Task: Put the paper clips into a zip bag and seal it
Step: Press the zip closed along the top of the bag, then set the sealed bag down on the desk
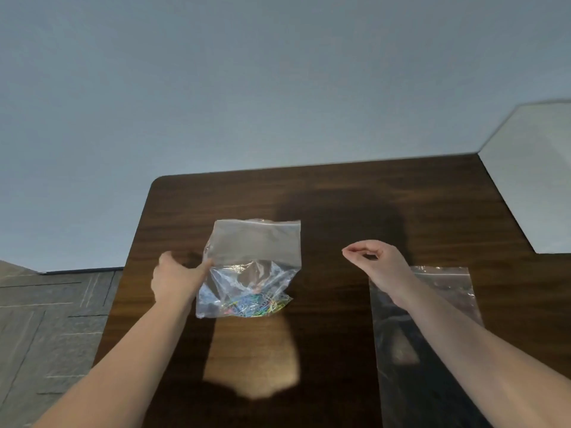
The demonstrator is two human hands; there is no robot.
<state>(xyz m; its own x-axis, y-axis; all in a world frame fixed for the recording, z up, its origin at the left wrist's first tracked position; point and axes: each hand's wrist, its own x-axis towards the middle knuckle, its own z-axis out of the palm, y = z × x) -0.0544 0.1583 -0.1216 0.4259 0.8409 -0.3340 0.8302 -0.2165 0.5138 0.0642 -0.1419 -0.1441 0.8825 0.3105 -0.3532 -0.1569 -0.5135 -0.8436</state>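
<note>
Nothing readable here, honestly: no text, labels, brands or numbers on anything I can see.

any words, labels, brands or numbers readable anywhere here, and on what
None can be read.
Zip bag with the paper clips: clear plastic, no print visible.
Second zip bag under the right forearm: no print visible.
Table, wall and floor: no text or signs.

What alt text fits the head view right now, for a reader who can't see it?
The left hand grips the side of a clear zip bag holding colourful paper clips on a dark wooden table. The right hand hovers pinched and empty beside it, over a second clear bag lying flat.
</note>
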